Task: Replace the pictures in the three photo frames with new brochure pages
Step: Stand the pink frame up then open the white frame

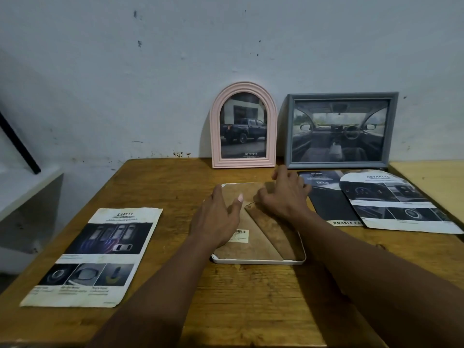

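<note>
A white-rimmed photo frame [258, 247] lies face down mid-table, its brown backing board and fold-out stand showing. My left hand [218, 217] rests flat on its left side with the fingers spread. My right hand [283, 194] presses with bent fingers on the frame's upper right part. A pink arched frame [243, 125] with a pickup-truck picture and a grey rectangular frame [340, 129] with a car-interior picture lean against the wall. A "Safety" brochure page [98, 257] lies at the left. A dark brochure [331, 197] and an arch-cut "Advanced" page [399, 202] lie at the right.
The wooden table [251, 297] stands against a pale wall. A lighter tabletop [431, 179] adjoins it at the right. At the left there is a white ledge [27, 187] with a black bar [17, 144] leaning over it.
</note>
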A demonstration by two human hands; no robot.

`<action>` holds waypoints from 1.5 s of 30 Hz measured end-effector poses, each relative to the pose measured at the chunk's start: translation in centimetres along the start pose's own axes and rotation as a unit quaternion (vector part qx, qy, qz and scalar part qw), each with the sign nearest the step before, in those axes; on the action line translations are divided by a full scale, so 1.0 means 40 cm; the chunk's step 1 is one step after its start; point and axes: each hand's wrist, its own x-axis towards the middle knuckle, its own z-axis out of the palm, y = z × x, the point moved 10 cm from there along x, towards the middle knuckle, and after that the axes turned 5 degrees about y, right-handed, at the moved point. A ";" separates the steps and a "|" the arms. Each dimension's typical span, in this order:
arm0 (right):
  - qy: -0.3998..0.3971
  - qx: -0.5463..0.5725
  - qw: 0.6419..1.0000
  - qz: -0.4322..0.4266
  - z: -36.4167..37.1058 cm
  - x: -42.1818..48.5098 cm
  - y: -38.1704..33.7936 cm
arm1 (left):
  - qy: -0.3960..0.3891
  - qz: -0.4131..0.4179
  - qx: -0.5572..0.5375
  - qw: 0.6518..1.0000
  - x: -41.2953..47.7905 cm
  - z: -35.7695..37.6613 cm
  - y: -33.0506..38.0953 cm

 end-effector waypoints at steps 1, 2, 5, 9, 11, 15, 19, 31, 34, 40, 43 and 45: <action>0.013 0.007 1.000 -0.001 -0.007 0.003 -0.002 | 0.002 -0.002 -0.008 1.000 0.002 0.001 -0.004; 0.027 0.012 1.000 -0.002 -0.014 0.006 -0.004 | 0.003 -0.004 -0.016 1.000 0.003 0.003 -0.008; 0.042 0.027 0.999 -0.004 -0.018 0.008 -0.002 | 0.000 -0.009 -0.030 1.000 0.007 0.007 -0.017; 0.065 0.072 0.995 -0.017 -0.036 0.008 -0.006 | -0.002 -0.007 -0.052 0.999 0.002 0.007 -0.016; 0.081 0.115 0.990 -0.021 -0.052 0.010 -0.010 | 0.002 -0.005 -0.080 0.997 -0.004 0.001 -0.015; 0.066 0.231 0.971 0.018 -0.054 0.015 0.003 | 0.029 0.019 -0.119 0.992 -0.007 -0.026 0.002; 0.050 0.314 0.946 0.056 -0.060 0.032 0.005 | 0.029 0.013 -0.124 0.992 -0.006 -0.030 -0.001; -0.074 0.354 0.926 0.111 -0.007 -0.025 -0.007 | 0.098 0.018 -0.134 0.986 -0.001 -0.068 0.010; -0.036 0.302 0.952 0.021 -0.042 -0.037 -0.037 | 0.101 0.032 -0.133 0.986 0.002 -0.077 0.024; 0.014 0.309 0.950 -0.030 -0.092 -0.044 -0.058 | 0.138 0.076 -0.117 0.981 0.006 -0.126 0.070; -0.003 0.323 0.946 -0.031 -0.097 -0.042 -0.060 | 0.158 0.106 -0.107 0.976 0.008 -0.159 0.098; -0.029 0.316 0.948 -0.039 -0.090 -0.046 -0.061 | 0.164 0.116 -0.098 0.975 0.009 -0.171 0.109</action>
